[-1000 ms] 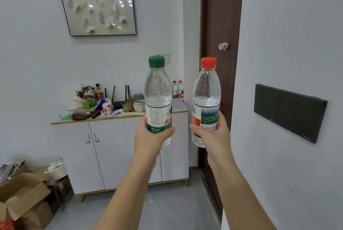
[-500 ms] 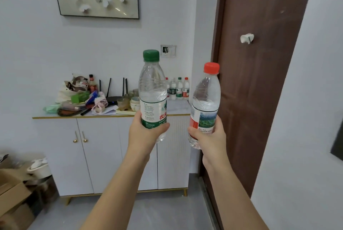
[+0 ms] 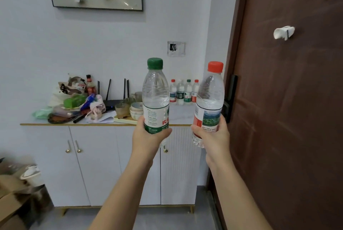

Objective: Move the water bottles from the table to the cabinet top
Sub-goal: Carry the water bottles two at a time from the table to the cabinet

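Observation:
My left hand (image 3: 148, 136) grips a green-capped water bottle (image 3: 155, 92) upright by its lower half. My right hand (image 3: 213, 136) grips a red-capped water bottle (image 3: 210, 96), tilted slightly to the right. Both are held in the air in front of the white cabinet (image 3: 104, 164). Several small water bottles (image 3: 183, 91) stand at the back right of the cabinet top (image 3: 181, 114), against the wall.
The left and middle of the cabinet top hold clutter: bags (image 3: 70, 90), a router (image 3: 113, 101), a glass (image 3: 121, 110), stacked bowls (image 3: 136, 110). A brown door (image 3: 289, 99) stands at right. Cardboard boxes (image 3: 11, 202) lie on the floor at lower left.
The view has come closer to the cabinet, which looks larger. Both hands still hold their bottles in front of me, the red-capped one now nearer the door.

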`<state>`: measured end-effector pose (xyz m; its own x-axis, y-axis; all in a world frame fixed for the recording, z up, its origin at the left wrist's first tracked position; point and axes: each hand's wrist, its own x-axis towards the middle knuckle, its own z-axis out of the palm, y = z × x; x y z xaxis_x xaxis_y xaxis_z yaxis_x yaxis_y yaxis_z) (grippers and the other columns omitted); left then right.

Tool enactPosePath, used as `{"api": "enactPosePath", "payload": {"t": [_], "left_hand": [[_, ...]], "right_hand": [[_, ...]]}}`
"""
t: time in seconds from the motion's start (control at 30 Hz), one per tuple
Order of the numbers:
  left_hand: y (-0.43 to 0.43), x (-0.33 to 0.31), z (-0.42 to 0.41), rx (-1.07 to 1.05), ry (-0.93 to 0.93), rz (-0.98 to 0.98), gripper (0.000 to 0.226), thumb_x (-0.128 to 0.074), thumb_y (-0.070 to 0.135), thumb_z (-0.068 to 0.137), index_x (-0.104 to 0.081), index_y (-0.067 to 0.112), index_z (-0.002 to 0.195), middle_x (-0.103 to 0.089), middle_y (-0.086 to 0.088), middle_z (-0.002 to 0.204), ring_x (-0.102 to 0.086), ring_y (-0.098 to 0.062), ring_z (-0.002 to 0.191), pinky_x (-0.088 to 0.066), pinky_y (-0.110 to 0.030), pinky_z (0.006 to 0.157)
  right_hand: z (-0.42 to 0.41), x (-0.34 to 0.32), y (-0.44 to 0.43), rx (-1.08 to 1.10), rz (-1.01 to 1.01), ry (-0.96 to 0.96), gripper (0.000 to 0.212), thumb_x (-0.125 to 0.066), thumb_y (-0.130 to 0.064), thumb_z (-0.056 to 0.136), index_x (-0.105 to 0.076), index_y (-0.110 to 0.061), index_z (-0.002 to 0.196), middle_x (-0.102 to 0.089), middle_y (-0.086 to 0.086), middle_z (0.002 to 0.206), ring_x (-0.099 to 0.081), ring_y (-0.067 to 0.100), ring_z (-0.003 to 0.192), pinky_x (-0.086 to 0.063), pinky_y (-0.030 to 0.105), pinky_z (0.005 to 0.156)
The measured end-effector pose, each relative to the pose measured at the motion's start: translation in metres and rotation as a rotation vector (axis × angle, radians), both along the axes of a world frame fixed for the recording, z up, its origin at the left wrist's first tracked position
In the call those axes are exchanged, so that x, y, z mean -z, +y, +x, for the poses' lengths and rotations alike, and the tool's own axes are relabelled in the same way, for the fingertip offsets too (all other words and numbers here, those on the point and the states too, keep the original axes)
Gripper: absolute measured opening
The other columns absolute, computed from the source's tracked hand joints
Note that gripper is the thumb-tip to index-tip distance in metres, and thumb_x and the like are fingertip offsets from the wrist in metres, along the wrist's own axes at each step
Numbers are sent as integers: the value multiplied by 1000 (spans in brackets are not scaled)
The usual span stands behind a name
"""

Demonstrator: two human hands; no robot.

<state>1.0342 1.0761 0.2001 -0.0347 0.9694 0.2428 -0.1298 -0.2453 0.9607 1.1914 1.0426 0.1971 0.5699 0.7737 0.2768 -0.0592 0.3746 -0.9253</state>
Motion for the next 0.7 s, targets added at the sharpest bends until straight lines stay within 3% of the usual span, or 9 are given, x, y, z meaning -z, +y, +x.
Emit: {"api": "enactPosePath", "payload": {"t": [0.13, 0.27, 0.43, 0.7], "left_hand": [[52, 5, 12, 25, 14, 12, 64, -83, -1, 66, -55, 20, 120, -67, 3, 107, -64, -14, 98, -53, -27, 75], [116, 10, 23, 55, 36, 36, 59, -84, 0, 65, -57, 23, 112, -68, 4, 103, -65, -13, 95, -54, -29, 76], [203, 8, 38, 111, 68, 38, 61, -85, 4, 63, -58, 20, 116, -70, 2, 105, -67, -15, 96, -56, -37, 84], [305, 9, 56, 208, 83, 35, 58, -84, 3, 65, -56, 22, 111, -69, 4, 100, -66, -12, 91, -53, -28, 72]], "right_hand": [[6, 4, 49, 16, -6, -24, 67, -80, 8, 70, -54, -35, 115, -69, -12, 102, -68, 3, 89, -56, 23, 76], [14, 7, 107, 45, 2, -35, 65, -79, 9, 70, -55, -38, 108, -69, -14, 97, -68, -3, 82, -54, 17, 68], [24, 1, 183, 113, 12, -23, 66, -79, 8, 69, -55, -31, 117, -69, -13, 100, -68, 0, 87, -53, 19, 71], [41, 10, 269, 198, -5, -18, 64, -79, 8, 70, -55, -37, 110, -70, -13, 99, -69, 1, 87, -54, 21, 74]]}}
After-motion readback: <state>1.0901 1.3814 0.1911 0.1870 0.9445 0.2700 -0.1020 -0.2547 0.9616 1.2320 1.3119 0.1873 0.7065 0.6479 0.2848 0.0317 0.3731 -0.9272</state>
